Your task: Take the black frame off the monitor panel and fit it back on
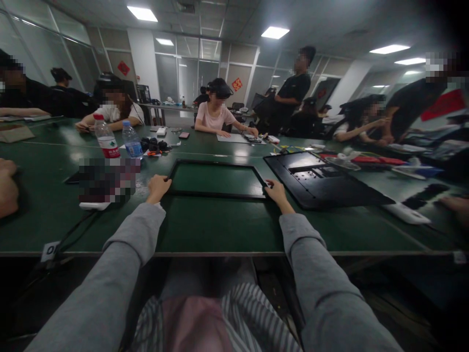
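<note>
A thin black rectangular frame (pixel 216 162) lies flat on the green table (pixel 220 225) in front of me. My left hand (pixel 158 187) is closed on the frame's near left corner. My right hand (pixel 275 191) is closed on its near right corner. Both of my arms, in grey sleeves, reach forward over the table's edge. Through the frame's opening the green tabletop shows.
A black panel (pixel 322 183) lies to the right of the frame. Two water bottles (pixel 106 139) stand at the left, behind a blurred object. A white remote-like bar (pixel 405 213) lies at the right. Several people sit or stand around the far side. Another person's hand (pixel 7 188) rests at the far left.
</note>
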### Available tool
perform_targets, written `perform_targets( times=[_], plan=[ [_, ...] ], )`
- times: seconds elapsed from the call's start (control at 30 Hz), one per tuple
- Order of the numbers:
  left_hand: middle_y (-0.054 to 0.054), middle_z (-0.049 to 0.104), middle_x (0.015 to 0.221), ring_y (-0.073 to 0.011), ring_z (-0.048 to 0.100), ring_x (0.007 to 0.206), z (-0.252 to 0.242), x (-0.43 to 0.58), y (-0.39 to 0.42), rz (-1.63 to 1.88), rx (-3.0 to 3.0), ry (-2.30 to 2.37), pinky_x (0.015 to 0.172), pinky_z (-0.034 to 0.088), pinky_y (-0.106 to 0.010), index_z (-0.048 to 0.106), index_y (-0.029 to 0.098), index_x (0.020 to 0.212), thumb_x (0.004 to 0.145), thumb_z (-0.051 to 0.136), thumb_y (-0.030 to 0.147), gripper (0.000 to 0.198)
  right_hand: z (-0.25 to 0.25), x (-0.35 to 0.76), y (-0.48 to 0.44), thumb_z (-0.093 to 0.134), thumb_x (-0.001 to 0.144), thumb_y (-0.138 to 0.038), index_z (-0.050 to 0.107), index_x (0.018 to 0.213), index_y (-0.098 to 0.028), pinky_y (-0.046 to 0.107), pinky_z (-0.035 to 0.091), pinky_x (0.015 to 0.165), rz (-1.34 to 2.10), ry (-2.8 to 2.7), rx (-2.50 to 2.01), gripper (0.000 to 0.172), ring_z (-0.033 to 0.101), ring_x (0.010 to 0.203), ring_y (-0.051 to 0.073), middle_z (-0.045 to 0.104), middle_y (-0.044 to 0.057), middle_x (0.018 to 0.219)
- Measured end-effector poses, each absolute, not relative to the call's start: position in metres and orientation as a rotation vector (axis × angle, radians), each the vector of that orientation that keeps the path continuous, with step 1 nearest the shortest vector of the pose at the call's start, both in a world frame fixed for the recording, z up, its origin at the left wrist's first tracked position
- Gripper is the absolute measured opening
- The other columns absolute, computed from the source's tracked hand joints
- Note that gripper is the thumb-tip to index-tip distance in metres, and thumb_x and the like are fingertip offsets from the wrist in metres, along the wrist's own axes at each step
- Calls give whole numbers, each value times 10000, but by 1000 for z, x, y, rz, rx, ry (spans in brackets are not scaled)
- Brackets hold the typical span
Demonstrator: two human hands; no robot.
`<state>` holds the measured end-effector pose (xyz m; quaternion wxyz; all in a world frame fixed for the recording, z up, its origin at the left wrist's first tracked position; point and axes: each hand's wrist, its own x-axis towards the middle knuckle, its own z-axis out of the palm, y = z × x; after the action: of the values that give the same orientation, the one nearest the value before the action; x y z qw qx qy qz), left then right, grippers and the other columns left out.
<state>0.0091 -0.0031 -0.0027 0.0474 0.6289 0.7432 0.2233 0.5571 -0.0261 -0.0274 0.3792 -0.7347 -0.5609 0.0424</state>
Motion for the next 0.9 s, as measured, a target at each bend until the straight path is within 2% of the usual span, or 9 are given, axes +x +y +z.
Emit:
perform_targets(
  times=[0.1, 0.2, 0.37, 0.47, 0.57, 0.63, 0.77, 0.83, 0.9],
  plan=[
    [-157, 774, 1307, -352, 693, 1215, -2, 9, -1, 640, 1919, 2262, 981, 535, -414, 798, 212, 1349, 1012, 543, 449, 485, -30, 561, -22, 641, 741, -228, 770, 1254, -148, 515, 546, 1085, 113, -1433, -1881, 535, 727, 1100, 307, 785, 138, 1112],
    [-172, 750, 1350, -362, 676, 1250, -1, 11, 0, 619, 1904, 2248, 1018, 523, -443, 774, 212, 1373, 1026, 519, 517, 528, -35, 563, -17, 637, 742, -256, 729, 1338, -134, 521, 534, 1109, 162, -1429, -1849, 616, 717, 1157, 313, 774, 153, 1175],
    [-230, 575, 1584, -417, 501, 1477, 4, 24, -8, 708, 1898, 2207, 1191, 403, -620, 592, 179, 1574, 1048, 510, 554, 650, -36, 561, -15, 610, 723, -241, 677, 1421, -126, 519, 510, 1145, 170, -1373, -1801, 711, 705, 1203, 323, 771, 168, 1211],
    [-262, 522, 1612, -462, 448, 1503, 13, 35, -18, 758, 1859, 2244, 1179, 379, -709, 566, 179, 1593, 1055, 501, 548, 656, -32, 559, -17, 595, 716, -242, 686, 1397, -119, 540, 510, 1136, 137, -1336, -1824, 698, 714, 1136, 331, 779, 162, 1117],
    [-249, 466, 1661, -458, 413, 1528, 22, 43, -28, 751, 1957, 2153, 1180, 388, -696, 514, 197, 1632, 1036, 513, 622, 732, -30, 556, -20, 596, 719, -250, 700, 1366, -126, 550, 506, 1137, 111, -1365, -1863, 668, 711, 1114, 333, 770, 151, 1085],
    [-215, 424, 1703, -451, 381, 1552, 25, 46, -32, 610, 2073, 2018, 1198, 374, -674, 490, 238, 1651, 982, 563, 713, 823, -30, 556, -22, 604, 718, -245, 710, 1348, -147, 557, 512, 1132, 90, -1395, -1880, 646, 705, 1130, 336, 765, 145, 1101],
    [-154, 410, 1730, -463, 332, 1575, 21, 47, -33, 225, 2274, 1759, 1227, 319, -666, 539, 326, 1618, 856, 665, 824, 919, -32, 556, -23, 605, 708, -185, 726, 1305, -182, 553, 526, 1120, 80, -1419, -1847, 609, 698, 1178, 335, 767, 133, 1125],
    [-149, 464, 1692, -457, 364, 1554, 17, 47, -31, 229, 2304, 1744, 1225, 327, -642, 616, 326, 1551, 852, 686, 811, 853, -33, 556, -23, 601, 721, -162, 724, 1298, -180, 531, 537, 1109, 108, -1409, -1827, 590, 706, 1176, 322, 770, 132, 1130],
    [-150, 583, 1572, -431, 459, 1482, 13, 47, -29, 401, 2273, 1766, 1200, 370, -594, 737, 301, 1386, 855, 738, 756, 699, -32, 556, -23, 600, 745, -151, 712, 1313, -164, 512, 542, 1104, 137, -1400, -1814, 579, 714, 1174, 308, 773, 141, 1149]
  ],
)
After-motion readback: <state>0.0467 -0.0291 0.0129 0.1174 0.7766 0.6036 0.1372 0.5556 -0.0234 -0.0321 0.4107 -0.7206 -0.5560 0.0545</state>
